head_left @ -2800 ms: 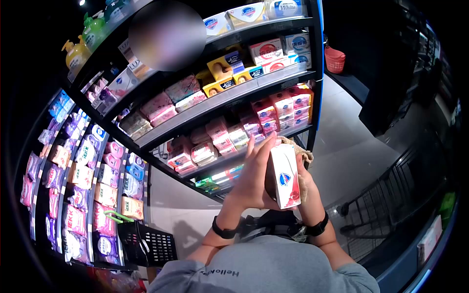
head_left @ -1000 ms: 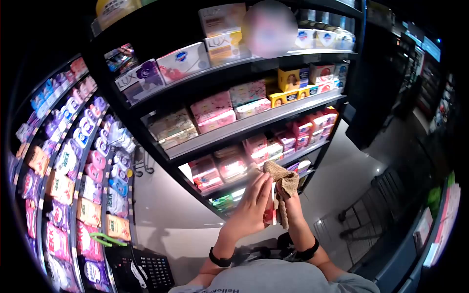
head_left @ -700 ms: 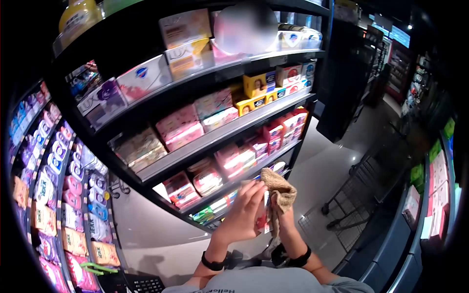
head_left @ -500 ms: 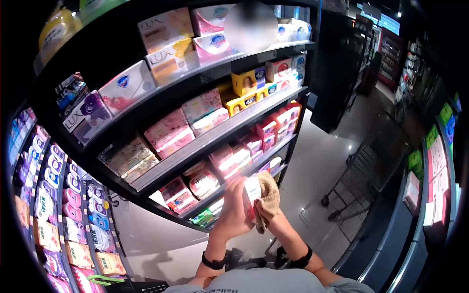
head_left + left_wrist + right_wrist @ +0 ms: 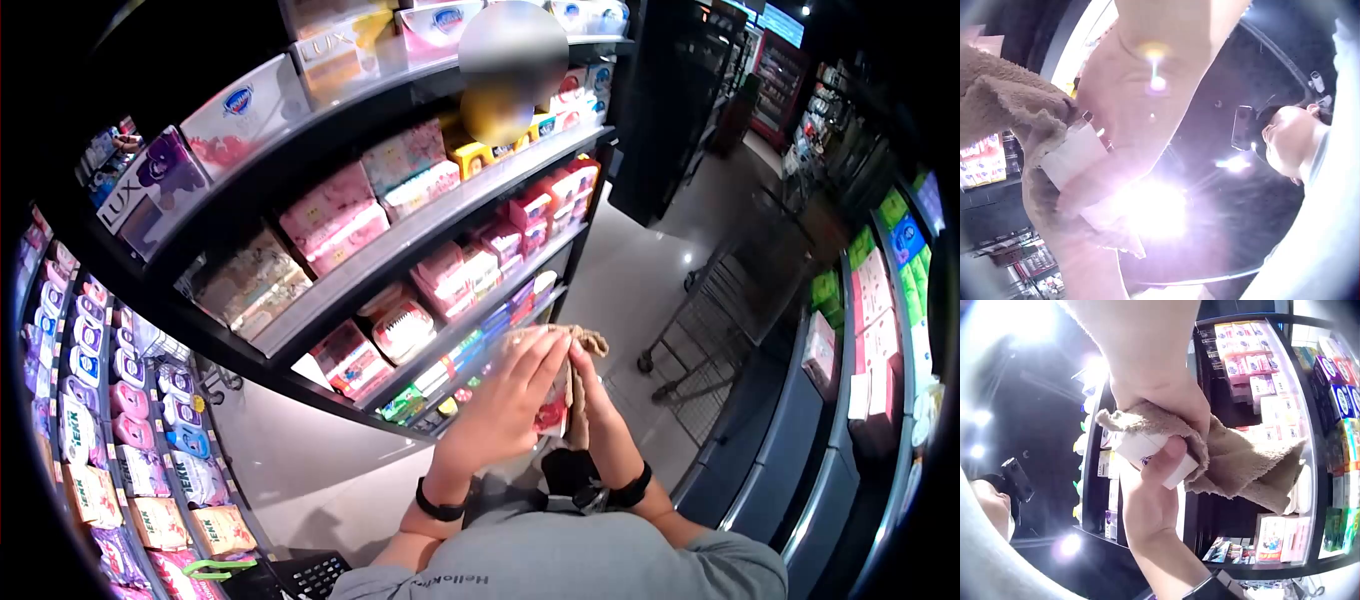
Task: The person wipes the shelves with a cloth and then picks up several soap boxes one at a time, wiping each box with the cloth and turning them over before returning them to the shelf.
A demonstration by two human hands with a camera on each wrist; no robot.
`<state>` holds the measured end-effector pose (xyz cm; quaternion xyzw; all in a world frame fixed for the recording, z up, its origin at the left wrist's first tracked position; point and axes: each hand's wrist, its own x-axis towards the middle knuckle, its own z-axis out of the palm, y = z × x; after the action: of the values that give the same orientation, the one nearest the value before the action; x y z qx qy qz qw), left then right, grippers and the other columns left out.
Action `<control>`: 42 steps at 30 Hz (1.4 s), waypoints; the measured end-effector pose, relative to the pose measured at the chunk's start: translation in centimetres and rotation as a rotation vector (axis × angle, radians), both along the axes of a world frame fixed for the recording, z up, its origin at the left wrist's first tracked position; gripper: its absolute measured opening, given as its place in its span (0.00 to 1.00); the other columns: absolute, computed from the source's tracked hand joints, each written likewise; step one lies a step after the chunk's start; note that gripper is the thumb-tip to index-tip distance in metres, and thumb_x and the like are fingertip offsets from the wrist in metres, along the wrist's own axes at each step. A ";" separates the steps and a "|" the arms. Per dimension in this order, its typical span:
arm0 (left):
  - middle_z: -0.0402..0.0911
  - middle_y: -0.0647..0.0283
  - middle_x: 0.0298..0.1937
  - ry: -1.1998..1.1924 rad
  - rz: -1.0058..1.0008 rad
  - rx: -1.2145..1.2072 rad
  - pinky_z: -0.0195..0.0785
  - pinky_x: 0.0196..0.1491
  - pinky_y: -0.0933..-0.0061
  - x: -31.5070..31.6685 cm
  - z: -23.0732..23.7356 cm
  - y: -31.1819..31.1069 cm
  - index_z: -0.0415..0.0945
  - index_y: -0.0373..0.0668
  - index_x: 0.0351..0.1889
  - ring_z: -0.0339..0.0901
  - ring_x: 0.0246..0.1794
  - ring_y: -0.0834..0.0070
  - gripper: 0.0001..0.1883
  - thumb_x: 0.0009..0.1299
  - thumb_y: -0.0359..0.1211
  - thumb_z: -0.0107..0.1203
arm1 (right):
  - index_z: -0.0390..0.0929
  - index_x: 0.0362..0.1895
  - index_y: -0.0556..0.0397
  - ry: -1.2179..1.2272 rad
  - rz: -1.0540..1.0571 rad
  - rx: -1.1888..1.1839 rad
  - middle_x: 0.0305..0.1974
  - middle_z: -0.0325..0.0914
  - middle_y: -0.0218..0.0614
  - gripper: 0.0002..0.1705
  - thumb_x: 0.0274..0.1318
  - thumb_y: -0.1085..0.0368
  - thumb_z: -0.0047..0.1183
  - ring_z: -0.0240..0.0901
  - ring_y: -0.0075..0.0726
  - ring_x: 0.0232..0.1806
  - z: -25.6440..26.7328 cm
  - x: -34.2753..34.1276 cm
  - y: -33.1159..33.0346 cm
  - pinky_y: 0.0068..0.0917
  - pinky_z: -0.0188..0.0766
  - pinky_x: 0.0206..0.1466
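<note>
Both hands meet in front of the body in the head view, around a white and red soap box (image 5: 550, 418). My left hand (image 5: 505, 400) grips the box from the left, its fingers over the top. In the right wrist view, its thumb presses on the white box (image 5: 1141, 447). My right hand (image 5: 605, 425) holds a brown terry cloth (image 5: 579, 425) against the box's other side. The cloth (image 5: 1247, 462) wraps partly round the box and a loose end hangs out in the right wrist view. Much of the box is hidden by the fingers and cloth.
A black shelf (image 5: 330, 300) with boxed soaps stands ahead. Bagged goods fill another shelf (image 5: 130, 440) at left, with a black basket (image 5: 312, 575) below. A wire shopping cart (image 5: 705, 335) is at right, near more shelving (image 5: 790, 470).
The head view has swung, moving the soap shelf leftward. The box's white face, seen half a second ago, has turned mostly out of sight, and less of the cloth shows between the hands.
</note>
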<state>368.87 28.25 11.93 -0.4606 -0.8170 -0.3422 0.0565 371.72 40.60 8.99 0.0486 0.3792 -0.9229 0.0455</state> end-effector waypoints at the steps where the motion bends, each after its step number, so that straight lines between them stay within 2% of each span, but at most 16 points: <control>1: 0.54 0.52 0.57 0.010 0.001 -0.026 0.42 0.61 0.60 0.1 0.2 0.1 0.50 0.34 0.58 0.48 0.61 0.58 0.38 0.43 0.19 0.46 | 0.57 0.55 0.52 -0.049 0.029 -0.054 0.51 0.63 0.39 0.29 0.55 0.46 0.36 0.63 0.34 0.51 0.2 0.0 0.2 0.29 0.62 0.52; 6: 0.42 0.52 0.62 0.089 0.184 -0.086 0.40 0.57 0.43 0.3 -0.9 -0.9 0.44 0.51 0.63 0.41 0.63 0.51 0.49 0.41 0.27 0.59 | 0.55 0.56 0.52 -0.038 0.017 -0.051 0.51 0.63 0.40 0.37 0.51 0.39 0.37 0.63 0.36 0.51 -3.6 -0.9 0.6 0.32 0.64 0.52; 10: 0.47 0.51 0.57 -0.118 0.424 0.276 0.51 0.57 0.63 0.8 -2.9 -0.4 0.37 0.42 0.62 0.51 0.58 0.54 0.54 0.39 0.28 0.65 | 0.57 0.55 0.52 0.104 -0.086 -0.276 0.48 0.65 0.41 0.44 0.44 0.30 0.36 0.66 0.39 0.48 -3.8 -1.1 1.4 0.37 0.70 0.44; 14: 0.58 0.52 0.49 -0.200 0.047 0.430 0.50 0.56 0.66 1.4 -2.1 0.4 0.59 0.37 0.54 0.57 0.53 0.61 0.35 0.44 0.31 0.55 | 0.58 0.53 0.54 0.181 -0.179 -0.349 0.44 0.67 0.41 0.43 0.45 0.30 0.33 0.68 0.38 0.44 -2.6 -0.6 2.0 0.35 0.67 0.47; 18: 0.58 0.51 0.50 -0.194 -0.004 0.522 0.51 0.54 0.67 2.2 -2.6 2.5 0.59 0.35 0.53 0.58 0.52 0.62 0.34 0.48 0.37 0.57 | 0.58 0.52 0.54 0.171 -0.219 -0.329 0.45 0.67 0.41 0.39 0.50 0.34 0.30 0.67 0.38 0.45 -2.2 0.5 2.5 0.35 0.67 0.47; 21: 0.58 0.51 0.52 -0.094 0.230 0.455 0.53 0.54 0.68 2.3 -4.1 3.4 0.56 0.34 0.55 0.58 0.53 0.64 0.32 0.54 0.37 0.56 | 0.60 0.51 0.53 0.145 -0.208 -0.250 0.45 0.67 0.40 0.31 0.54 0.41 0.34 0.67 0.37 0.44 -4.0 0.5 3.0 0.35 0.67 0.46; 23: 0.57 0.52 0.54 -0.189 0.144 0.675 0.55 0.53 0.69 2.2 -4.7 3.4 0.53 0.36 0.57 0.59 0.53 0.66 0.31 0.58 0.35 0.54 | 0.62 0.51 0.52 0.054 -0.381 -0.103 0.44 0.69 0.38 0.28 0.53 0.45 0.36 0.69 0.38 0.43 -5.1 0.5 2.9 0.35 0.69 0.43; 24: 0.57 0.54 0.55 -0.418 0.103 0.736 0.55 0.54 0.70 2.5 -5.1 3.2 0.50 0.36 0.59 0.58 0.55 0.69 0.32 0.58 0.29 0.53 | 0.61 0.51 0.51 0.010 -0.399 -0.142 0.46 0.67 0.37 0.29 0.52 0.45 0.38 0.67 0.39 0.45 -4.4 0.9 2.7 0.34 0.68 0.45; 28: 0.61 0.60 0.53 -0.599 0.048 0.771 0.58 0.53 0.72 3.5 -4.4 2.4 0.52 0.36 0.58 0.61 0.52 0.74 0.32 0.56 0.20 0.52 | 0.59 0.53 0.50 0.062 -0.438 -0.080 0.49 0.65 0.35 0.29 0.53 0.44 0.35 0.63 0.38 0.50 -3.6 1.5 2.2 0.35 0.63 0.50; 29: 0.64 0.60 0.51 -0.531 0.093 0.763 0.61 0.49 0.75 3.5 -4.5 2.1 0.56 0.36 0.55 0.64 0.49 0.75 0.31 0.53 0.19 0.55 | 0.59 0.54 0.50 0.247 -0.452 -0.032 0.49 0.65 0.35 0.29 0.55 0.44 0.33 0.63 0.37 0.50 -4.3 1.5 2.0 0.34 0.62 0.51; 34: 0.68 0.60 0.43 -0.148 0.298 0.697 0.63 0.43 0.77 3.4 -2.6 -0.3 0.62 0.37 0.49 0.68 0.43 0.74 0.28 0.48 0.17 0.57 | 0.56 0.55 0.50 0.288 -0.377 -0.129 0.48 0.66 0.35 0.30 0.56 0.43 0.32 0.64 0.35 0.49 -2.4 2.0 1.2 0.31 0.63 0.48; 35: 0.68 0.60 0.42 -0.074 0.340 0.649 0.63 0.43 0.77 3.5 -2.5 -0.7 0.63 0.38 0.49 0.68 0.42 0.74 0.28 0.47 0.16 0.57 | 0.56 0.55 0.53 0.414 -0.270 -0.036 0.47 0.67 0.37 0.32 0.54 0.43 0.35 0.65 0.34 0.47 -3.9 2.0 2.3 0.29 0.63 0.47; 38: 0.68 0.61 0.38 -0.206 0.339 0.666 0.64 0.39 0.79 4.2 -2.5 -1.6 0.64 0.38 0.47 0.68 0.37 0.76 0.27 0.46 0.14 0.54 | 0.65 0.45 0.59 0.669 -0.161 0.508 0.35 0.71 0.35 0.18 0.50 0.66 0.47 0.70 0.28 0.35 -0.8 2.9 2.0 0.23 0.68 0.34; 39: 0.68 0.62 0.37 -0.247 0.347 0.671 0.63 0.39 0.80 4.4 -2.6 -1.8 0.64 0.37 0.47 0.68 0.36 0.76 0.27 0.46 0.14 0.54 | 0.68 0.44 0.60 0.740 -0.423 0.879 0.33 0.72 0.35 0.19 0.44 0.72 0.50 0.70 0.30 0.33 -1.6 2.3 1.1 0.24 0.68 0.36; 41: 0.69 0.58 0.40 -0.173 0.306 0.626 0.67 0.35 0.76 4.5 -2.3 -2.6 0.65 0.38 0.46 0.73 0.31 0.74 0.24 0.49 0.19 0.56 | 0.71 0.42 0.59 0.584 -0.414 0.540 0.33 0.74 0.37 0.20 0.38 0.73 0.54 0.71 0.35 0.37 -1.5 2.7 0.6 0.28 0.66 0.43; 42: 0.70 0.58 0.41 -0.218 0.287 0.650 0.68 0.37 0.77 4.8 -2.3 -2.9 0.65 0.38 0.47 0.73 0.33 0.75 0.25 0.49 0.19 0.57 | 0.74 0.38 0.57 0.701 -0.583 1.019 0.34 0.75 0.39 0.17 0.38 0.71 0.55 0.71 0.38 0.39 -1.5 2.4 1.0 0.30 0.65 0.45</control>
<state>373.65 25.38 9.62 -0.2604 -0.7232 -0.6195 0.1596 374.08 41.63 7.50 -0.1378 0.7300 -0.5651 -0.3589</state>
